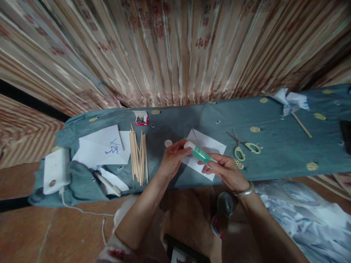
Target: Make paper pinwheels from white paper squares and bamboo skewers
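Observation:
A green and white tube is held between my two hands, above a white sheet of paper with cut or fold lines. The fingers of my left hand pinch its white cap end. My right hand grips the other end, fingers wrapped round it. Right of the paper lie scissors with light green handles, their blades apart. Left of my left hand is a bundle of wooden sticks.
On the cloth-covered table are a small red box of metal pieces, marked paper sheets, a pen, a white device with a cable and a paper pinwheel on a stick. Plastic-wrapped material lies lower right.

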A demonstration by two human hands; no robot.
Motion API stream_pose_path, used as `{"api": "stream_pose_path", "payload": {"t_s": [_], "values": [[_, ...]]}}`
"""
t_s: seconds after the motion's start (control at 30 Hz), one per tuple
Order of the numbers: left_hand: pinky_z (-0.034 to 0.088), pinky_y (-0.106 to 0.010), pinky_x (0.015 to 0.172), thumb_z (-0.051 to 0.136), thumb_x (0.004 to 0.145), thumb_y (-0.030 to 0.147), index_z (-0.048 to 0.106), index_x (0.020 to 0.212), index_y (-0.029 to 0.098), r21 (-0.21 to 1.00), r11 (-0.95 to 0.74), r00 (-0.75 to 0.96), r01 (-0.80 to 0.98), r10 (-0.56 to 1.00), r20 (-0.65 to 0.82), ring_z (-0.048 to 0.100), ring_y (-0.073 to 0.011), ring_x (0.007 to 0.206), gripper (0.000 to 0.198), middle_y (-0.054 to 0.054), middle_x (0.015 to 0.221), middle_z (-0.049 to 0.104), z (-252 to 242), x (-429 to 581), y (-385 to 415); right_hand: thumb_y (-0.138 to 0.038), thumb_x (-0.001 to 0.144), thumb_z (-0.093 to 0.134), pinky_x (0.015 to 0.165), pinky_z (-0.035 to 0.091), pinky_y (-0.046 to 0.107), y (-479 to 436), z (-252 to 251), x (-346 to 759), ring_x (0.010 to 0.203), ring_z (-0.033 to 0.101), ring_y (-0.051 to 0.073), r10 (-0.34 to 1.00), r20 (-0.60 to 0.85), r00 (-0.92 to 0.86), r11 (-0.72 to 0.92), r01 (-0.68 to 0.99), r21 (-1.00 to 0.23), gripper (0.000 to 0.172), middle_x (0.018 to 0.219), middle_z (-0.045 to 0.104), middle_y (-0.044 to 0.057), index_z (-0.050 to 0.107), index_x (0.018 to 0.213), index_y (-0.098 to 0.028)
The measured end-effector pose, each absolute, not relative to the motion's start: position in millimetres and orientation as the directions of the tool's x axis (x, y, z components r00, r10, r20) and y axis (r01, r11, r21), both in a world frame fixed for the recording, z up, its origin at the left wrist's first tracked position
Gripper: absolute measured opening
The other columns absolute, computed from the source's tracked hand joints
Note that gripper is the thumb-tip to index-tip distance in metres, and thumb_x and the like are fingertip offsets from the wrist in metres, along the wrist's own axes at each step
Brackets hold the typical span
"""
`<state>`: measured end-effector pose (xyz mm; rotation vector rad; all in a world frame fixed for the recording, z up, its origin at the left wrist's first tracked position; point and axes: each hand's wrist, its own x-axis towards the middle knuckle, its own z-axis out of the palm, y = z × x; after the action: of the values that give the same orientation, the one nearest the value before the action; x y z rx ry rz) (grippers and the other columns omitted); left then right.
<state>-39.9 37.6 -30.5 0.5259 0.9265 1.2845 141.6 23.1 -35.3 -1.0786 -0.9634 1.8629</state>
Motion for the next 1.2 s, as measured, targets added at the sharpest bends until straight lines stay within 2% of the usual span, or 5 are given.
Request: {"api": "stream_pose_path", "payload": {"t_s": [0.27, 0.43, 0.67, 0.9, 1.2], "values": [[0.044, -0.026, 0.072, 0.088, 0.048, 0.031, 0.073, 0.074, 0.016, 0.799, 0.243, 0.033, -0.549, 0.962, -0.270, 0.058, -0.0109, 0.068, 0.033, 0.000, 0.071, 0.068, -28.7, -42.4, 36.0, -0.039, 0.068, 0.080, 0.053, 0.055, 0.017, 20.3, -35.5, 141.8, 0.057, 0.066, 0.009, 0.841, -0.327, -0.430, -0.467, -0.273, -0.841, 0.030, 0.084, 0.075, 0.005, 0.075, 0.090, -0.020], [0.043, -0.022, 0.068, 0.087, 0.052, 0.031, 0.072, 0.075, 0.017, 0.782, 0.199, -0.033, -0.591, 0.962, -0.270, 0.057, -0.0083, 0.066, 0.031, 0.002, 0.071, 0.067, -29.3, -41.9, 37.0, -0.039, 0.065, 0.082, 0.054, 0.056, 0.021, 22.3, -35.4, 138.1, 0.057, 0.066, 0.011, 0.909, -0.283, -0.307, -0.370, -0.281, -0.885, 0.034, 0.073, 0.073, 0.003, 0.073, 0.092, -0.020], [0.040, -0.021, 0.063, 0.084, 0.057, 0.033, 0.071, 0.076, 0.018, 0.808, 0.151, -0.106, -0.569, 0.961, -0.254, 0.052, -0.0066, 0.062, 0.028, 0.004, 0.068, 0.064, -37.0, -42.8, 36.6, -0.039, 0.069, 0.079, 0.054, 0.056, 0.023, 17.2, -40.8, 133.0, 0.055, 0.063, 0.011, 0.967, -0.178, -0.183, -0.204, -0.135, -0.970, 0.027, 0.063, 0.070, 0.000, 0.071, 0.086, -0.020], [0.043, -0.023, 0.073, 0.085, 0.054, 0.033, 0.071, 0.075, 0.017, 0.839, 0.142, -0.120, -0.525, 0.964, -0.238, 0.057, -0.0098, 0.071, 0.030, 0.001, 0.073, 0.066, -31.3, -42.5, 32.6, -0.044, 0.072, 0.076, 0.056, 0.056, 0.023, 11.8, -39.0, 136.0, 0.057, 0.062, 0.011, 0.949, -0.196, -0.245, -0.220, -0.075, -0.973, 0.027, 0.065, 0.069, 0.002, 0.074, 0.082, -0.019], [0.043, -0.025, 0.075, 0.083, 0.056, 0.030, 0.071, 0.077, 0.016, 0.860, 0.148, -0.106, -0.488, 0.968, -0.227, 0.057, -0.0105, 0.072, 0.028, 0.001, 0.074, 0.065, -29.5, -47.2, 30.2, -0.042, 0.077, 0.071, 0.058, 0.054, 0.024, 7.9, -45.1, 137.7, 0.060, 0.062, 0.012, 0.920, -0.222, -0.321, -0.273, -0.123, -0.954, 0.024, 0.070, 0.070, 0.003, 0.075, 0.082, -0.018]]}}
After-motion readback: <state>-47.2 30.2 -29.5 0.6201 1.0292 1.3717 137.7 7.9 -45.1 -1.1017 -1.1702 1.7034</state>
